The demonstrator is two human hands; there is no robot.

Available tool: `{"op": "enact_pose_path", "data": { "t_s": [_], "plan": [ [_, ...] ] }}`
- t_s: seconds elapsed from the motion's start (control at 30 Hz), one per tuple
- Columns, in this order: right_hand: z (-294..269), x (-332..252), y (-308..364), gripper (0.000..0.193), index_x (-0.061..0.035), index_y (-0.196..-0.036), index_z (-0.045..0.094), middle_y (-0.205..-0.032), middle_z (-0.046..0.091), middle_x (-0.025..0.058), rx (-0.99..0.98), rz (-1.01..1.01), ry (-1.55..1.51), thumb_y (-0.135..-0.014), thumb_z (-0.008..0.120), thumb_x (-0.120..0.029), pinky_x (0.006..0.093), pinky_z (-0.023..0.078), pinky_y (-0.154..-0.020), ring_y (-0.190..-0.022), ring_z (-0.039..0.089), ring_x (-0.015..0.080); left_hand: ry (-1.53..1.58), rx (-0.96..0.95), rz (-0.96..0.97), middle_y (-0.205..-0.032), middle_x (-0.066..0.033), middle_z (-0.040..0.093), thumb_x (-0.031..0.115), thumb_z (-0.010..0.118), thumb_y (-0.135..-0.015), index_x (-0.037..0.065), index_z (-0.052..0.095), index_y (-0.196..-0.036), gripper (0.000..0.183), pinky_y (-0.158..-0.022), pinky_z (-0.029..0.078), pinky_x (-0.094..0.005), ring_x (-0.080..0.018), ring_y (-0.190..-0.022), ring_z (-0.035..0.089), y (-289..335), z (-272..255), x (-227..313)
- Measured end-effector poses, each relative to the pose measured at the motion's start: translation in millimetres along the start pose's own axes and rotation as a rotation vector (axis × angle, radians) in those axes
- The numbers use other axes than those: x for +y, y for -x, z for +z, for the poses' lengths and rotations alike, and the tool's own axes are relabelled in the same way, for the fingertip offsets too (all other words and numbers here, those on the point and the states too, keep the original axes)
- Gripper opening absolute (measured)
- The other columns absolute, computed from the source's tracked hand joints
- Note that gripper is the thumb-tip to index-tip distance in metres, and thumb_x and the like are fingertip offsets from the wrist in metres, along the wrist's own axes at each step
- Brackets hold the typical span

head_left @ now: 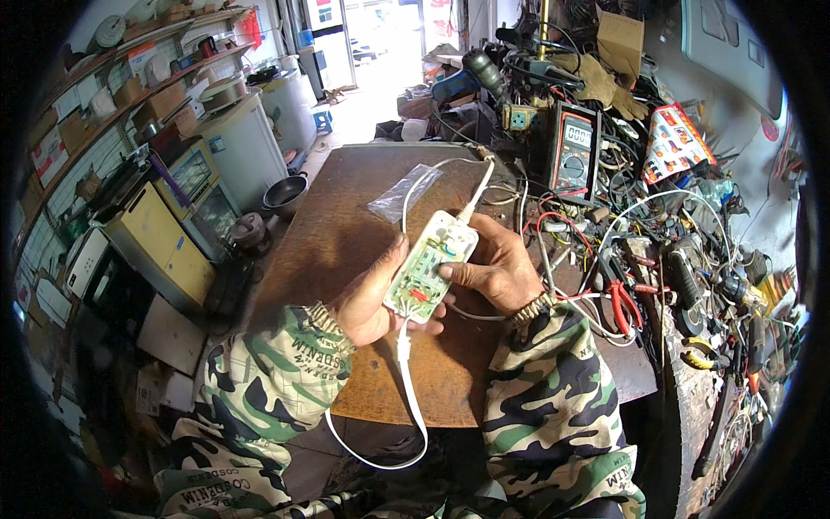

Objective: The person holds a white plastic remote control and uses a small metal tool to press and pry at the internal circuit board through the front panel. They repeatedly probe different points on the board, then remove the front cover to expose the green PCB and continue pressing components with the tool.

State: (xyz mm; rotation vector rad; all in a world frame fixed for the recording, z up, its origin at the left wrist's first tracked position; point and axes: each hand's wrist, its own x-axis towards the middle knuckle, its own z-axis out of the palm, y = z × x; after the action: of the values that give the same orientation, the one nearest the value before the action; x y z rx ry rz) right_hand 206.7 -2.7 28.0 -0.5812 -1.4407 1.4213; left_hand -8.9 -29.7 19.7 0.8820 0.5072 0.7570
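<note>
Above the wooden table, both hands hold a small white plastic case with a green circuit board showing inside it. My left hand cups its left and lower side, the thumb along the edge. On the right side, my right hand grips it with the thumb resting over the board and the fingers behind. A white cord leaves the upper end through a ribbed sleeve. From the lower end a flat white cable loops down past the table's front edge. Several fingertips are hidden behind the case.
A clear plastic bag lies on the table. At right stand a multimeter and a heap of tangled wires, with red-handled pliers and yellow-handled pliers. A black pan and old appliances stand left, below loaded shelves.
</note>
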Motion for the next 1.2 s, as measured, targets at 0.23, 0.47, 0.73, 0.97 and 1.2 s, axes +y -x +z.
{"op": "enact_pose_path", "data": {
  "t_s": [0.23, 0.47, 0.73, 0.97, 1.2],
  "plan": [
    [28, 11, 4, 0.033, 0.0024, -0.091, 0.061, -0.073, 0.064, 0.0059, 0.351, -0.134, 0.272, -0.079, 0.085, -0.018, 0.0291, 0.049, -0.061, -0.066, 0.059, 0.0125, 0.089, 0.18, 0.438, -0.114, -0.0109, 0.066, 0.06, 0.035, -0.102, 0.009, 0.052, -0.136, 0.063, -0.087, 0.058, -0.0456, -0.0225, -0.098, 0.067, -12, -9, 7],
    [69, 6, 18, 0.032, 0.0036, -0.088, 0.067, -0.074, 0.068, 0.0121, 0.209, -0.201, 0.767, -0.079, 0.083, -0.022, 0.0333, 0.051, -0.062, -0.066, 0.063, 0.0183, 0.041, 0.262, 0.563, -0.108, -0.0127, 0.068, 0.059, 0.034, -0.102, 0.004, 0.055, -0.132, 0.066, -0.086, 0.056, -0.0379, -0.0244, -0.095, 0.068, -7, 5, 13],
    [65, 9, 18, 0.012, 0.0033, -0.09, 0.067, -0.076, 0.067, 0.0054, 0.061, 0.032, 0.239, -0.092, 0.07, -0.008, 0.0298, 0.049, -0.066, -0.071, 0.061, 0.0126, 0.087, 0.175, 0.552, -0.105, -0.0129, 0.068, 0.07, 0.035, -0.097, 0.005, 0.054, -0.129, 0.075, -0.083, 0.058, -0.0408, -0.0245, -0.093, 0.069, -9, 0, 19],
    [63, 6, 18, 0.013, -0.0005, -0.102, 0.061, -0.087, 0.067, 0.0093, -0.045, 0.328, -0.316, -0.1, 0.057, -0.013, 0.0296, 0.051, -0.063, -0.074, 0.063, 0.0175, 0.087, 0.134, 0.568, -0.096, -0.0123, 0.065, 0.072, 0.038, -0.095, 0.005, 0.056, -0.117, 0.073, -0.078, 0.059, -0.0408, -0.0246, -0.087, 0.068, -10, -4, 22],
    [67, 17, 21, 0.026, 0.0023, -0.106, 0.061, -0.078, 0.066, 0.0049, 0.06, 0.242, 0.049, -0.103, 0.055, -0.023, 0.0259, 0.046, -0.054, -0.061, 0.058, 0.0111, -0.098, 0.264, 0.65, -0.089, -0.0107, 0.066, 0.074, 0.033, -0.095, 0.004, 0.057, -0.114, 0.076, -0.071, 0.057, -0.0364, -0.0211, -0.078, 0.067, -13, -4, 18]
  ]
}}
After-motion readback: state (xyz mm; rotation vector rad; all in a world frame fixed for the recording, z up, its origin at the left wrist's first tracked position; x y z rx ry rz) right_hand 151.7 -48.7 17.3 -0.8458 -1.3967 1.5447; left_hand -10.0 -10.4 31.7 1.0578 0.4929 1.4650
